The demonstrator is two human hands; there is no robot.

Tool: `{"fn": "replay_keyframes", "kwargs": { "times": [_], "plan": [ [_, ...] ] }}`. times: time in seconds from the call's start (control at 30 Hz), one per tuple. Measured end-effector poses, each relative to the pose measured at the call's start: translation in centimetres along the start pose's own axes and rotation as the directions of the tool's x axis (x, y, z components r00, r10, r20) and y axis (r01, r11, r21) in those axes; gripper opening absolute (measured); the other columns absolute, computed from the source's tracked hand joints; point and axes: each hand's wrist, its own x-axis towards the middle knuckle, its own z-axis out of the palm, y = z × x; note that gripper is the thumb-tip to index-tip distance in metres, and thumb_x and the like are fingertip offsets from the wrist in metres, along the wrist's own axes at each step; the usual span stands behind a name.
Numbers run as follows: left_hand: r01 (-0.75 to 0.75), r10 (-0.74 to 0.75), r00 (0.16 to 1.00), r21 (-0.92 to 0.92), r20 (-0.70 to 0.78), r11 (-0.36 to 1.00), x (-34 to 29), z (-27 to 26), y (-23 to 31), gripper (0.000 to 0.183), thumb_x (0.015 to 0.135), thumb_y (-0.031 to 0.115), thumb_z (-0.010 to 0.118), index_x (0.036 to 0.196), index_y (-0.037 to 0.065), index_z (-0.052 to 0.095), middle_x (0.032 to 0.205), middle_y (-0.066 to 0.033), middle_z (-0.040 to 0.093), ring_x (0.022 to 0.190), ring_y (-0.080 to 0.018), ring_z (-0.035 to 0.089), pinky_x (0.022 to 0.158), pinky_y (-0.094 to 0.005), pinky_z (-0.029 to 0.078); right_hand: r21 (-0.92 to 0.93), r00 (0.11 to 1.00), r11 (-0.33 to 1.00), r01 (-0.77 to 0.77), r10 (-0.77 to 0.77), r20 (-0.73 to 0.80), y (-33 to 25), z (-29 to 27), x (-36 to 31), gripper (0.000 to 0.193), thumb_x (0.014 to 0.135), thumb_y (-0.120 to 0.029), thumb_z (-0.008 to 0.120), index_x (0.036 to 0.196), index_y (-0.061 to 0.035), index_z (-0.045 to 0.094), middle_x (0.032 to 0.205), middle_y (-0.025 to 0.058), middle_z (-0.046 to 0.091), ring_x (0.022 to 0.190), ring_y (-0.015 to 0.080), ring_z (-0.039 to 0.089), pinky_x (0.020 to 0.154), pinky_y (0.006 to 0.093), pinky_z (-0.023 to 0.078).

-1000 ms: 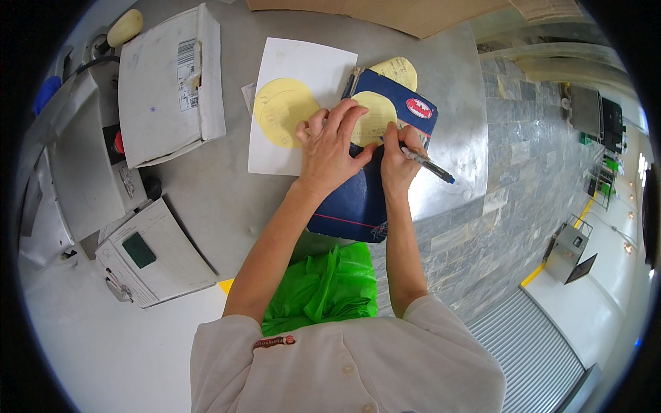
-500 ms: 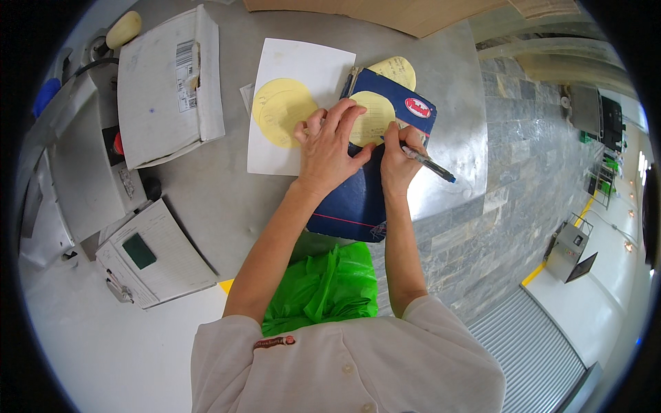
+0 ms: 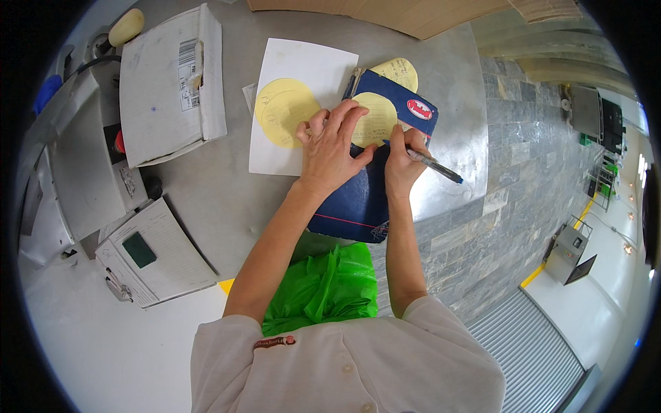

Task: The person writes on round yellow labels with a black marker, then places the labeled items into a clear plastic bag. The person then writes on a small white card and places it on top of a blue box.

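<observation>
In my right hand is a pen, its tip on the lower right edge of a round pale-yellow paper with handwriting on it. That paper lies on a dark blue hardcover book with a red-and-white oval label. My left hand rests with fingers bent and apart, index fingertip and thumb pressing the round paper down. Left of it, more yellow paper rounds overlap on a white sheet. Another written yellow round sticks out beyond the book's far edge.
A worn white carton stands on the metal table at left, beside metal equipment. Nearer lies a clipboard with a form and pens. Brown cardboard borders the far side. Green plastic hangs before me.
My right hand and the pen have shifted slightly right, and the pen tip now shows at the paper's edge. My left hand keeps its place on the paper.
</observation>
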Motion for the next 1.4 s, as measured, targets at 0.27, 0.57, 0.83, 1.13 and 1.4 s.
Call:
{"fn": "replay_keyframes", "kwargs": {
  "times": [0.27,0.57,0.83,1.13,1.4],
  "plan": [
    [-0.012,0.012,1.0,0.003,-0.01,1.0,-0.05,0.22,-0.18,0.064,0.06,0.032,0.075,0.117,0.024,0.049,0.125,0.0078,0.041,0.106,-0.0211,0.034,0.084,-0.041,0.021,-0.035,0.993,0.999,0.022,-0.018,0.114,-0.69,-0.03,-0.19,0.025,0.078,-0.007,0.065,0.057,-0.0006,0.052,0.052,0.0025,0.051,0.048,0.0074,0.043,0.046,0.0257,0.034],
    [-0.004,0.004,1.0,-0.011,-0.006,1.0,-0.05,0.14,-0.07,0.064,0.059,0.031,0.076,0.117,0.024,0.049,0.125,0.0078,0.041,0.107,-0.0216,0.034,0.085,-0.0416,0.021,-0.105,0.991,0.994,0.039,-0.026,0.13,-0.71,0.13,-0.23,0.024,0.076,-0.007,0.066,0.057,0.0003,0.054,0.05,0.0052,0.052,0.046,0.0086,0.045,0.045,0.0256,0.035],
    [-0.007,0.007,1.0,0.007,-0.025,1.0,-0.07,0.1,-0.03,0.064,0.058,0.032,0.075,0.116,0.025,0.05,0.124,0.0084,0.041,0.106,-0.0213,0.034,0.084,-0.0419,0.022,-0.125,0.992,0.989,0.084,-0.071,0.103,-0.32,0.05,-0.18,0.025,0.076,-0.006,0.066,0.057,-0.0003,0.051,0.049,0.0043,0.048,0.046,0.0071,0.041,0.044,0.026,0.032],
    [-0.001,0.002,1.0,0.007,-0.016,1.0,-0.07,0.1,-0.05,0.063,0.058,0.032,0.075,0.116,0.025,0.05,0.124,0.0085,0.041,0.106,-0.0214,0.034,0.084,-0.0422,0.022,-0.094,0.992,0.992,0.089,-0.08,0.1,-0.47,0.14,-0.2,0.026,0.077,-0.005,0.065,0.057,-0.0003,0.05,0.05,0.005,0.049,0.045,0.0088,0.041,0.044,0.0269,0.033],
    [-0.003,0.003,1.0,0.001,-0.009,1.0,-0.03,0.02,0.0,0.063,0.059,0.032,0.075,0.116,0.024,0.049,0.124,0.0086,0.041,0.106,-0.0214,0.033,0.084,-0.0417,0.022,-0.14,0.991,0.984,0.108,-0.094,0.098,0.13,-0.04,-0.1,0.025,0.076,-0.004,0.065,0.057,-0.0001,0.05,0.049,0.0063,0.048,0.045,0.0105,0.042,0.044,0.0282,0.032]
  ]
}}
